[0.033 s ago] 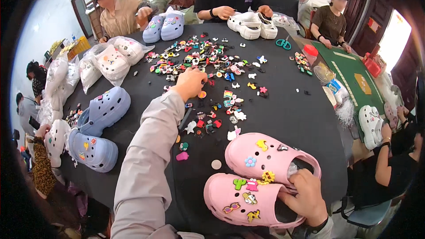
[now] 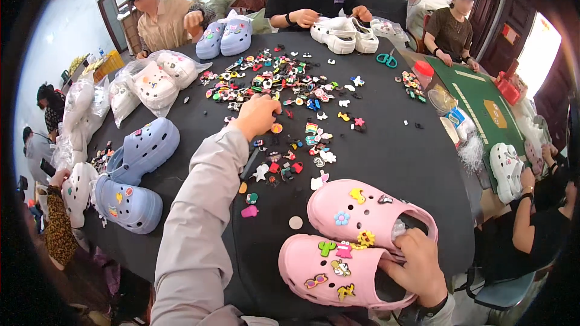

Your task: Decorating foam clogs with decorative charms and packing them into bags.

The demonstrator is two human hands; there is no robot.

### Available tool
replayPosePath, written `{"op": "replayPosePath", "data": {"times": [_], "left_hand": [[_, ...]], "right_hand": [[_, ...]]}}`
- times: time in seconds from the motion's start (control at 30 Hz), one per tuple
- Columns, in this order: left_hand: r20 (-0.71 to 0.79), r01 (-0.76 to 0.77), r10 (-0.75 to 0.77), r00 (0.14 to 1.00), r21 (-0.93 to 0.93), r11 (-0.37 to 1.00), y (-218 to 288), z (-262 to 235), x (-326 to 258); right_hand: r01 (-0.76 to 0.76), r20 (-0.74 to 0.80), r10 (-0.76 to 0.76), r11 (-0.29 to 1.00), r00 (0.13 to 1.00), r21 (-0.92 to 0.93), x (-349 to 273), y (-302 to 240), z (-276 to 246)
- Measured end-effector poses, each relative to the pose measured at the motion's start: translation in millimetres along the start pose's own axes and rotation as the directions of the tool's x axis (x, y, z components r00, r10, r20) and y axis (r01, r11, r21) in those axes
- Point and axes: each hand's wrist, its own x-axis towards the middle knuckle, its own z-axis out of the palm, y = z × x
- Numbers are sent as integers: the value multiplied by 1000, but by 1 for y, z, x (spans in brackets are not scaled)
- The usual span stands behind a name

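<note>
Checked against the earlier picture: no change found. Left hand (image 2: 258, 116) logged at the same spot in the centre of the frame, fingers down at the edge of the loose charms (image 2: 284, 81). Right hand (image 2: 417, 265) logged at the same spot at lower right, gripping the near pink clog (image 2: 329, 268) at its opening. Far pink clog (image 2: 362, 214) not displaced, nor any charm on either upper. No shift seen among the people at the upper edge. The different picture size not counted as movement.
</note>
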Motion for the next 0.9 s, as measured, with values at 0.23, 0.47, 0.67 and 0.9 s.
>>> {"op": "replayPosePath", "data": {"times": [0.23,0.47,0.67,0.9], "left_hand": [[-48,6,-17,999,-202,979,-21,-37,-47],[34,155,-204,978,-772,616,-5,-40,-89],[-17,18,-111,994,-951,308,29,-30,-116],[56,82,-83,995,-933,351,35,-38,-117]], "right_hand": [[5,-4,-5,998,1000,-57,-5,-1,0],[39,-34,-41,997,999,-63,-6,-2,2],[33,-34,-35,997,999,-72,-6,-3,1],[21,-24,-23,995,999,-98,-7,-3,2]]}}
